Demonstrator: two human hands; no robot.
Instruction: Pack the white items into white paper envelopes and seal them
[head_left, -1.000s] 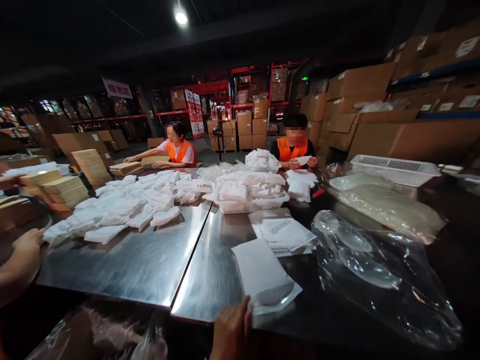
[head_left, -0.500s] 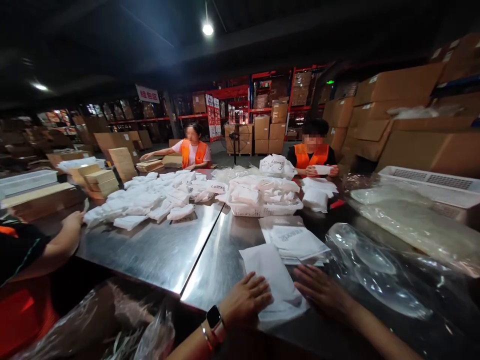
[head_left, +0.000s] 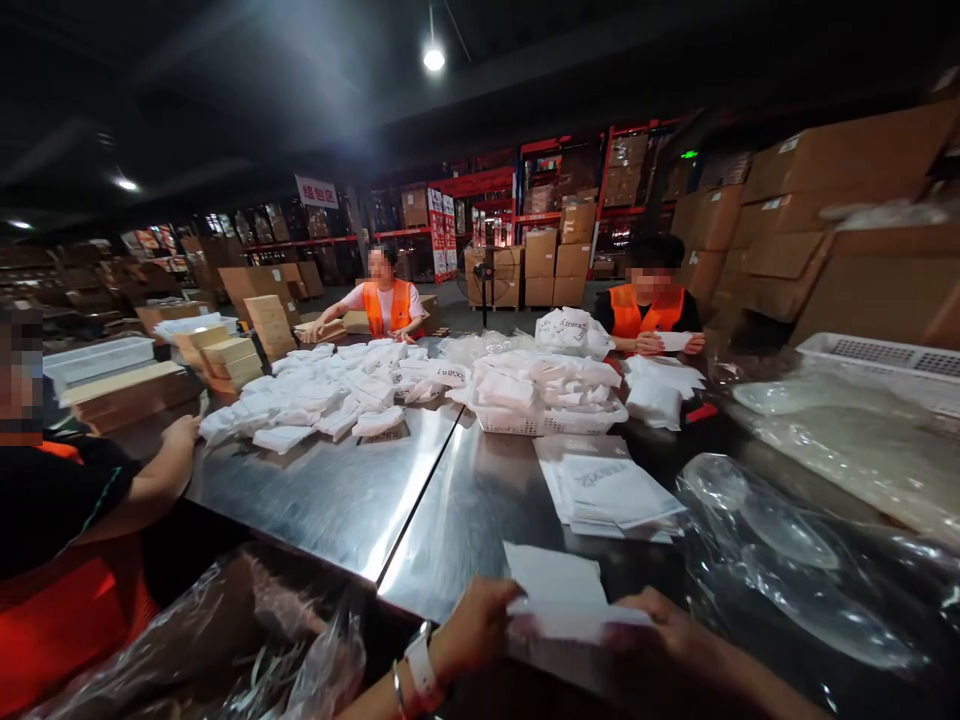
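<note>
At the table's near edge, a white bag (head_left: pixel 555 580) is held between my hands, its near part folded up. My left hand (head_left: pixel 480 625), with a watch and a bracelet on the wrist, pinches its left side. Closed on the right side is my right hand (head_left: pixel 660 630), somewhat blurred. Just beyond lies a stack of flat white printed bags (head_left: pixel 619 490). Farther back, a white basket (head_left: pixel 510 420) is heaped with folded white packets (head_left: pixel 570 380).
A large pile of white packets (head_left: pixel 330 390) covers the left of the metal table (head_left: pixel 300 500). Clear plastic (head_left: pixel 810 580) lies at right. Co-workers in orange vests (head_left: pixel 645 308) sit across; another person's arm (head_left: pixel 161 470) is at left. Plastic bags (head_left: pixel 247 630) hang below the left edge.
My hands lay flat at the bag; now they grip its sides and its near part is lifted and folded over. The view has shifted slightly left.
</note>
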